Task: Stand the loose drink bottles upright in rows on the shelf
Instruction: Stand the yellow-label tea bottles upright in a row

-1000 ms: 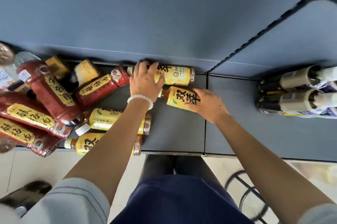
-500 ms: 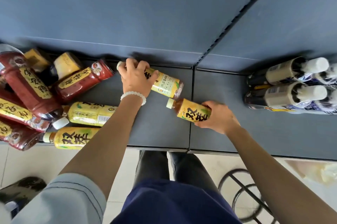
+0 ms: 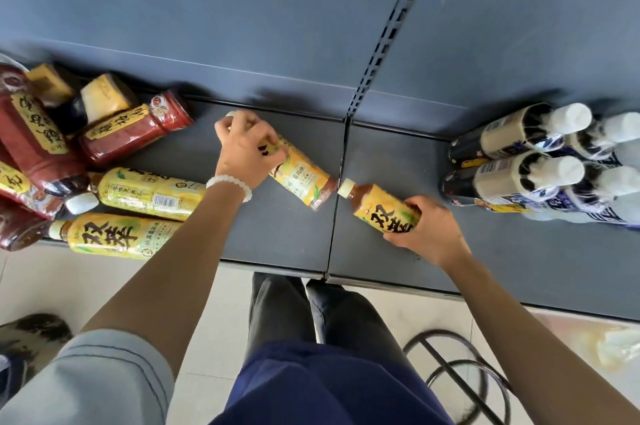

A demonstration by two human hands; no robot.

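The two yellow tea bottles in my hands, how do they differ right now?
The left hand grips its yellow tea bottle near the cap end, its base pointing toward the shelf seam; the right hand holds its yellow tea bottle by the base end, white cap toward the seam. The left one's cap is hidden, the right one's bare. The right one's label shows big black characters. Both are tilted, not yet upright.

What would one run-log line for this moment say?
left hand: holds yellow tea bottle, tilted | right hand: holds second yellow tea bottle, tilted | shelf: other bottles lying loose
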